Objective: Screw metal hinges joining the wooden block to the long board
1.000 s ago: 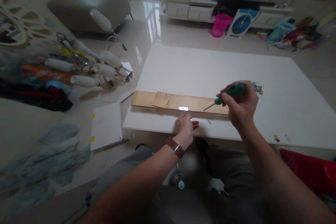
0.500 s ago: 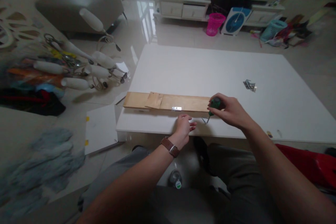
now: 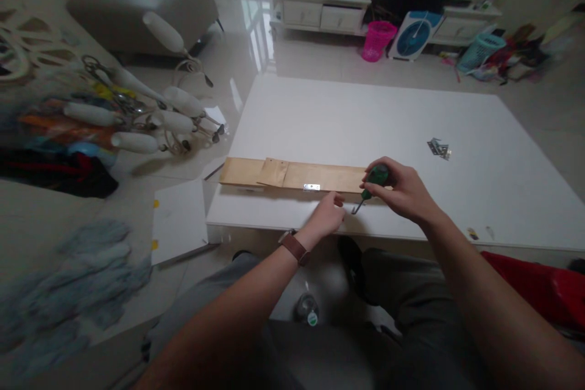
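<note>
My right hand [image 3: 402, 187] is closed around the green handle of a screwdriver [image 3: 378, 175]. Its metal shaft slants down to the left, and the tip is close to the white panel [image 3: 365, 125]. My left hand [image 3: 328, 214], with a brown watch strap at the wrist, is just left of that tip. Its fingers are loosely bent and a little apart, with nothing visible in them. Beyond both hands lies a long wooden board [image 3: 324, 175], with a small metal hinge [image 3: 311, 187] at its near edge. A short wooden piece [image 3: 274, 172] rests across the board.
Several metal hinges [image 3: 439, 148] lie in a pile on the panel's right side. A clear bottle [image 3: 307, 308] stands on the floor between my legs. To the left are a lamp with white shades [image 3: 137, 142] and a white board [image 3: 179, 220]. Red cloth [image 3: 530, 292] is at right.
My left hand has moved right, from below the hinge toward the screwdriver's tip, and its fingers have turned away. The screwdriver has tilted more, its tip shifting left.
</note>
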`<action>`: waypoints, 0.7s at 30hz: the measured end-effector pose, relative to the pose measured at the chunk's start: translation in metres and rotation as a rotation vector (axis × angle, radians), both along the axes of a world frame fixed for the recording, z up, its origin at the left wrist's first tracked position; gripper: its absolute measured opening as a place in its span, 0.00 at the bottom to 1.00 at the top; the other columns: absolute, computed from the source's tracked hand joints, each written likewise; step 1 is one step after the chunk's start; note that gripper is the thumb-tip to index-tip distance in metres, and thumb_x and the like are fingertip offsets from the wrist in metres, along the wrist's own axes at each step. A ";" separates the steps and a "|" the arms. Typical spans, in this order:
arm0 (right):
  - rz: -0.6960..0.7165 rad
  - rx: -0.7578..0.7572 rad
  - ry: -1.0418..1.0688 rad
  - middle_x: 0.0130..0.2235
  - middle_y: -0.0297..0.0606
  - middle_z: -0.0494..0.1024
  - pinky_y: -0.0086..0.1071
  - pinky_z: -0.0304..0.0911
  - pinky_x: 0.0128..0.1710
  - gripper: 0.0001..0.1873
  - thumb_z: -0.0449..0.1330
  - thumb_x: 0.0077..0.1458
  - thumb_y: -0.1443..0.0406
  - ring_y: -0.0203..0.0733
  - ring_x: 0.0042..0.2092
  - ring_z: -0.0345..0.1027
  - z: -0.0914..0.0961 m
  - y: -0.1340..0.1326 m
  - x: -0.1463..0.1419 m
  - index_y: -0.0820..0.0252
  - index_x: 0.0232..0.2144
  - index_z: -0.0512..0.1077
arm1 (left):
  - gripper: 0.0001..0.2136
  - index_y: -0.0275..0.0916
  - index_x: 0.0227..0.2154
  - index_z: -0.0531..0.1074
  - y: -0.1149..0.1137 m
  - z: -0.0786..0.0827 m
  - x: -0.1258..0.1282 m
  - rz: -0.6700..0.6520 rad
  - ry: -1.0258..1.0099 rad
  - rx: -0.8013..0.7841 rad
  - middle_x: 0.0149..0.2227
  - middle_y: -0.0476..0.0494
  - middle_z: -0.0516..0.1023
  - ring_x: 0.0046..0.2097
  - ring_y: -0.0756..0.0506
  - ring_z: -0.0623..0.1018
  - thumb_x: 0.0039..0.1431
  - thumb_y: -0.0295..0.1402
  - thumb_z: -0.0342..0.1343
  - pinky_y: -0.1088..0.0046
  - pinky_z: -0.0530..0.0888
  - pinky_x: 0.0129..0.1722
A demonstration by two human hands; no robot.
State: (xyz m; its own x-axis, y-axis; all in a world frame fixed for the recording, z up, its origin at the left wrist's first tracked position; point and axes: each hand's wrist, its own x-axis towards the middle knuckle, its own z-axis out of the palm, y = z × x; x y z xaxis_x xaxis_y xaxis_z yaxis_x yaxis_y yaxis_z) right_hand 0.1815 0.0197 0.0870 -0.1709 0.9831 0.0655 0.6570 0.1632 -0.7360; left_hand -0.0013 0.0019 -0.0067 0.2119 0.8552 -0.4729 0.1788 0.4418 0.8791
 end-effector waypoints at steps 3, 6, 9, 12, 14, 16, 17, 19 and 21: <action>-0.028 0.036 0.054 0.35 0.39 0.83 0.39 0.71 0.34 0.14 0.67 0.53 0.56 0.46 0.35 0.79 0.001 0.000 -0.001 0.56 0.39 0.74 | 0.17 0.37 0.47 0.76 0.004 -0.008 -0.010 -0.281 0.274 0.284 0.54 0.34 0.81 0.54 0.39 0.80 0.56 0.18 0.57 0.62 0.76 0.58; -0.056 0.062 0.123 0.35 0.38 0.83 0.40 0.73 0.35 0.14 0.68 0.52 0.57 0.46 0.36 0.80 0.001 -0.001 -0.002 0.55 0.39 0.73 | 0.21 0.37 0.52 0.78 0.004 -0.016 -0.016 -0.367 0.345 0.420 0.57 0.34 0.81 0.58 0.38 0.79 0.57 0.17 0.56 0.62 0.75 0.62; -0.079 0.075 0.206 0.36 0.38 0.83 0.41 0.75 0.34 0.14 0.69 0.53 0.58 0.47 0.36 0.81 0.002 -0.003 -0.003 0.54 0.40 0.73 | 0.23 0.38 0.51 0.80 0.002 -0.018 -0.017 -0.356 0.309 0.484 0.56 0.34 0.82 0.58 0.37 0.80 0.54 0.15 0.57 0.61 0.75 0.63; -0.099 0.099 0.272 0.36 0.37 0.83 0.40 0.76 0.33 0.14 0.70 0.54 0.60 0.47 0.36 0.83 0.004 -0.006 -0.004 0.52 0.41 0.72 | 0.20 0.41 0.44 0.83 0.000 -0.014 -0.016 -0.302 0.217 0.477 0.50 0.36 0.84 0.56 0.35 0.82 0.52 0.16 0.61 0.57 0.75 0.64; -0.116 0.118 0.329 0.35 0.35 0.83 0.40 0.77 0.32 0.13 0.70 0.54 0.60 0.46 0.35 0.83 0.006 -0.007 -0.005 0.52 0.40 0.72 | 0.16 0.43 0.40 0.83 -0.001 -0.008 -0.014 -0.262 0.174 0.447 0.46 0.37 0.85 0.54 0.34 0.82 0.52 0.18 0.66 0.56 0.74 0.65; -0.132 0.130 0.383 0.34 0.35 0.82 0.39 0.76 0.30 0.13 0.70 0.54 0.60 0.46 0.34 0.83 0.008 -0.009 -0.007 0.51 0.40 0.72 | 0.14 0.45 0.38 0.83 -0.003 -0.003 -0.013 -0.236 0.169 0.427 0.43 0.38 0.86 0.52 0.33 0.83 0.51 0.21 0.69 0.56 0.74 0.64; -0.139 0.136 0.403 0.34 0.35 0.82 0.38 0.76 0.29 0.13 0.70 0.54 0.60 0.46 0.34 0.82 0.008 -0.010 -0.008 0.51 0.40 0.71 | 0.13 0.45 0.37 0.82 -0.003 -0.001 -0.012 -0.234 0.175 0.427 0.41 0.39 0.85 0.51 0.33 0.83 0.52 0.22 0.70 0.56 0.75 0.63; -0.144 0.152 0.429 0.34 0.35 0.82 0.37 0.75 0.28 0.13 0.70 0.54 0.60 0.45 0.34 0.82 0.010 -0.011 -0.009 0.51 0.40 0.72 | 0.11 0.45 0.36 0.82 -0.005 0.002 -0.011 -0.252 0.202 0.438 0.38 0.39 0.85 0.49 0.34 0.84 0.53 0.23 0.70 0.57 0.76 0.61; -0.136 0.167 0.449 0.34 0.35 0.81 0.37 0.74 0.28 0.13 0.70 0.54 0.60 0.45 0.34 0.82 0.010 -0.012 -0.009 0.51 0.40 0.72 | 0.07 0.45 0.34 0.82 -0.006 0.002 -0.009 -0.275 0.235 0.455 0.37 0.39 0.84 0.47 0.34 0.84 0.57 0.24 0.69 0.58 0.76 0.59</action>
